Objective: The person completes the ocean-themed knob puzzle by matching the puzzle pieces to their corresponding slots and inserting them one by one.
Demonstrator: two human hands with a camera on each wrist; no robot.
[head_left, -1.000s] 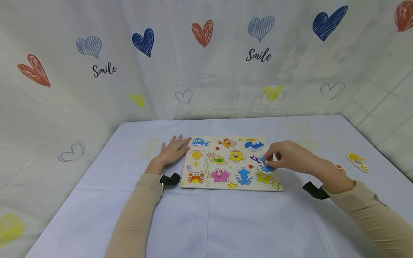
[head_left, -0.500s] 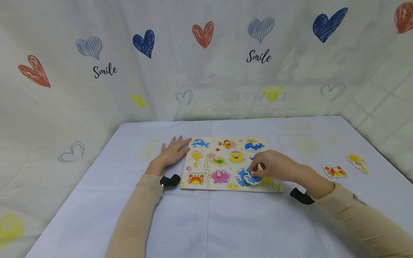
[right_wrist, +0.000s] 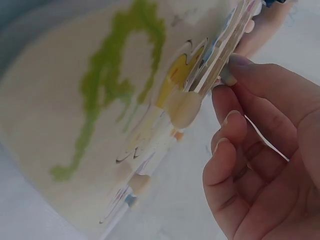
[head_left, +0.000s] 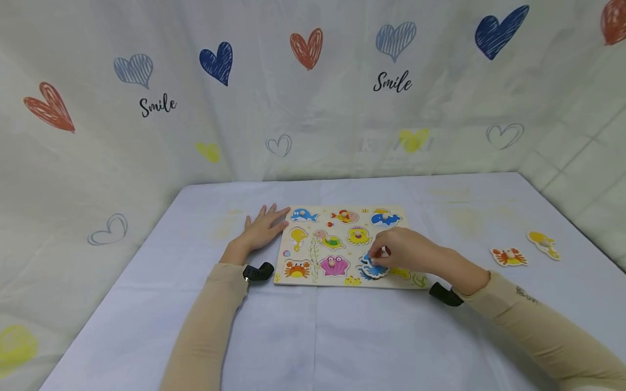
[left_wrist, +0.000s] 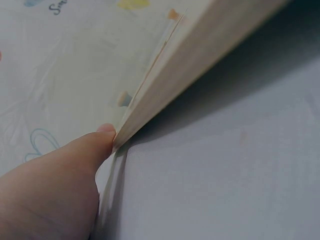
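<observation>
A wooden puzzle board (head_left: 325, 210) with sea-animal pictures lies on the white-covered table. My right hand (head_left: 403, 250) pinches a blue squid puzzle piece (head_left: 374, 271) by its small knob, over the blue squid picture in the board's lower row. In the right wrist view, the knob (right_wrist: 228, 77) sits between thumb and index finger, and the other fingers of that right hand (right_wrist: 270, 150) curl loosely. The left hand (head_left: 261, 231) lies flat with spread fingers at the board's left edge. Its thumb (left_wrist: 95, 147) touches the board's side (left_wrist: 165, 90) in the left wrist view.
To the right of the board lie a red crab puzzle piece (head_left: 509, 257) and a yellow puzzle piece (head_left: 544, 245). Several knobbed pieces sit on the board, among them a yellow octopus (head_left: 359, 235). A curtain (head_left: 342, 108) printed with hearts hangs behind the table.
My right hand has moved left and down with the squid piece, from the board's right side onto the squid picture. The crab piece has come fully into view. The left hand stays put.
</observation>
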